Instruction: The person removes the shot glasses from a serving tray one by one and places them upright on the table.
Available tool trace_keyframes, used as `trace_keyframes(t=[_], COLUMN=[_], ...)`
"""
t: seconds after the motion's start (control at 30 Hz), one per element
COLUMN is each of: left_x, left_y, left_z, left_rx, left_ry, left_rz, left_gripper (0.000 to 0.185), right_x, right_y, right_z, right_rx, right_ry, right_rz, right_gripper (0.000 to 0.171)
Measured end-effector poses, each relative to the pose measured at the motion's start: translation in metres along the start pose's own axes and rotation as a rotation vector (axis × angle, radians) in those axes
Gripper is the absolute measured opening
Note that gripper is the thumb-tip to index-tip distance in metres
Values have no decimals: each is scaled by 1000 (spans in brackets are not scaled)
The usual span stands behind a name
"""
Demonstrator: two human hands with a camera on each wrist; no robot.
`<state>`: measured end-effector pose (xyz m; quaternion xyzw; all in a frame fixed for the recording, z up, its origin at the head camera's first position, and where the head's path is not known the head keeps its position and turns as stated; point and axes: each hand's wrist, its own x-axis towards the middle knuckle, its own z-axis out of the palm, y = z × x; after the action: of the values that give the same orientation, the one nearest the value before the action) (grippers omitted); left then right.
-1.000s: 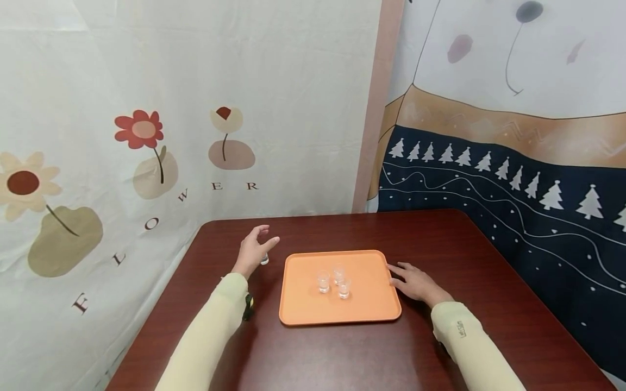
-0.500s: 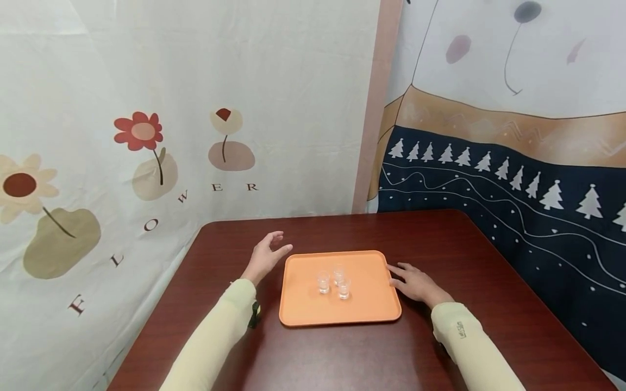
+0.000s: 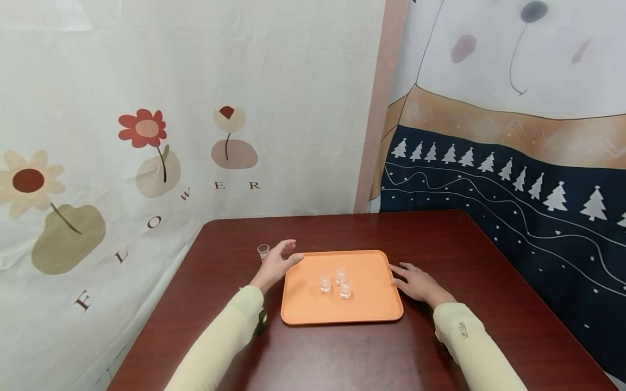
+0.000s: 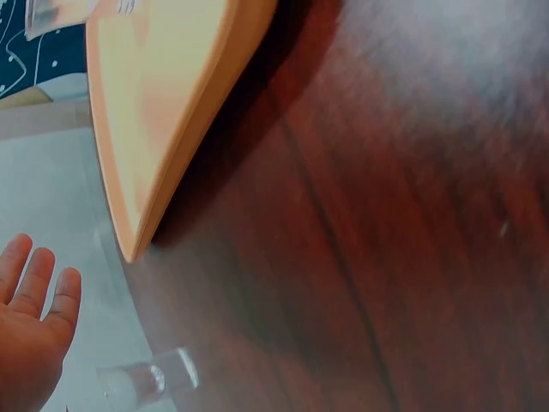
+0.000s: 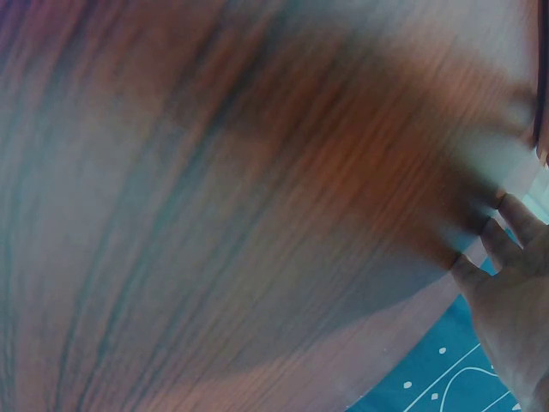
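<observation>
An orange tray (image 3: pixel 303 309) lies on the dark wooden table (image 3: pixel 342 353) and carries three small clear glasses (image 3: pixel 325 282). A fourth small glass (image 3: pixel 263 251) stands on the table left of the tray; it also shows in the left wrist view as the small glass (image 4: pixel 146 382), beside the tray (image 4: pixel 163 129). My left hand (image 3: pixel 277 263) hovers open by the tray's far left corner, just right of that glass, holding nothing. My right hand (image 3: pixel 414 282) rests flat on the table against the tray's right edge, fingers spread. In the right wrist view the right hand (image 5: pixel 515 318) lies on the wood.
Printed fabric hangs behind the table: a flower cloth (image 3: pixel 146 141) at left and a dark cloth with white trees (image 3: pixel 513 184) at right. The table's left edge (image 3: pixel 156 309) and back edge (image 3: pixel 342 214) are close to the cloths.
My left hand let go of the small glass on the table and moved right toward the tray's corner. The right hand has stayed put.
</observation>
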<state>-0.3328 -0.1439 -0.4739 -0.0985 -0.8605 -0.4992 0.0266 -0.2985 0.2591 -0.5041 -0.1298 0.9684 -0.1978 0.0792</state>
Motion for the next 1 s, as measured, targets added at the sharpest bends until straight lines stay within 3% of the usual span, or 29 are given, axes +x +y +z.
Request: trace_keyframes(t=[0.5,1.0], left_x=[-15,-24], left_y=[5,1], left_z=[33,46], left_rx=[-3,-29], left_ry=[-91,-192], left_rz=[34,83], left_gripper=[54,61], right_x=[-1,-1], right_y=[-1,0], right_z=[1,1], right_rx=[7,10], right_ry=[-1,10], right_rz=[13,0], right_gripper=[56,56])
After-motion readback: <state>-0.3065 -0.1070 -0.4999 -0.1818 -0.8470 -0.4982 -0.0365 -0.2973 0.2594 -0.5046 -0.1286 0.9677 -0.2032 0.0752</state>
